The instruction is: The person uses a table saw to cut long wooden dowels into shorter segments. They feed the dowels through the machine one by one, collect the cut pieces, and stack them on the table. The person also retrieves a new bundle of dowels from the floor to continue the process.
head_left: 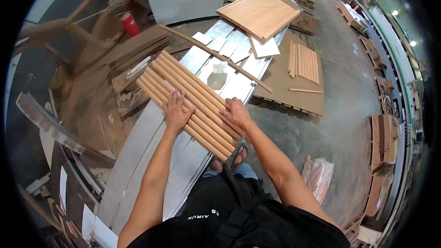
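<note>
Several round wooden rods [192, 87] lie side by side in a row, slanting across a long metal work surface [138, 156]. My left hand [177, 111] rests on top of the rods near their left side, its fingers spread. At the right side of the row, my right hand [236, 112] has its fingers curled over the outermost rods, gripping their edge. The near ends of the rods reach past the edge of the metal surface, above my feet.
A thin wooden strip [216, 55] crosses the metal surface beyond the rods. Farther off lies a wooden panel [259, 13]. To the right, more rods [304, 63] sit on a brown board [275, 87]. A plastic-wrapped bundle [318, 177] is on the floor.
</note>
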A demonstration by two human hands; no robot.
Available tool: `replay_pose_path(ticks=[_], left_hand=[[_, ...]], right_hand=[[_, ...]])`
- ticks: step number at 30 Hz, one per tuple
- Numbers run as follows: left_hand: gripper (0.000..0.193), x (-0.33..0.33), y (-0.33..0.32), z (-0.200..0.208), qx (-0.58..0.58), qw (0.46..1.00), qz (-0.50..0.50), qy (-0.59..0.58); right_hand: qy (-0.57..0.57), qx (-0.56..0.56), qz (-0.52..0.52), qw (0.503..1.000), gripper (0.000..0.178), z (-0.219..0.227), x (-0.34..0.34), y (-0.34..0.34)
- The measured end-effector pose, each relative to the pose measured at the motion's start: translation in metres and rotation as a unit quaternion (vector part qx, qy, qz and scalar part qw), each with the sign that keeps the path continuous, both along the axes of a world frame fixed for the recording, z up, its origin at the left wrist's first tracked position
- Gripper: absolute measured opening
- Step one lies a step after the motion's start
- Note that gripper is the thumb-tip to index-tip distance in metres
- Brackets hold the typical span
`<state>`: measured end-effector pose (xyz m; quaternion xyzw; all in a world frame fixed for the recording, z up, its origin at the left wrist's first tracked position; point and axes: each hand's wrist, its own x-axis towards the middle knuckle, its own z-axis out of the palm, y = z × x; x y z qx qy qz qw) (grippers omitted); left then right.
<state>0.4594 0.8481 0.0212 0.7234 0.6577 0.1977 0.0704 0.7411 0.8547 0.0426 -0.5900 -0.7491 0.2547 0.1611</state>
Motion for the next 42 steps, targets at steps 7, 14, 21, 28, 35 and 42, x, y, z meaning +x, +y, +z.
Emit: replay_pose_path(ticks=[7,14,21,28,35,42], left_hand=[[0.077,0.002,0.015,0.010,-0.031,0.999,-0.026,-0.003],[0.076,-0.016,0.006,-0.005,0.028,0.996,0.062,-0.063],[0.080,0.062,-0.092,-0.022,0.010,0.887,0.252,-0.387],[0.073,0.119,-0.080,-0.004,0.055,0.849,0.198,-0.486],[0.073,0.157,-0.056,0.019,0.108,0.931,0.316,-0.150],[0.058,0.430,-0.067,0.066,0.106,0.924,-0.066,-0.362]], right_hand=[[0.031,-0.024,0.011,0.999,0.048,-0.007,-0.009,-0.005],[0.159,0.014,-0.165,0.973,0.055,0.000,0.039,-0.064],[0.091,-0.140,-0.436,0.884,0.053,-0.103,0.209,-0.259],[0.202,-0.358,-0.690,0.596,0.037,-0.190,0.229,-0.530],[0.423,-0.309,-0.590,0.614,0.029,-0.186,0.260,-0.601],[0.404,-0.473,-0.509,0.595,0.023,-0.116,0.324,-0.612]])
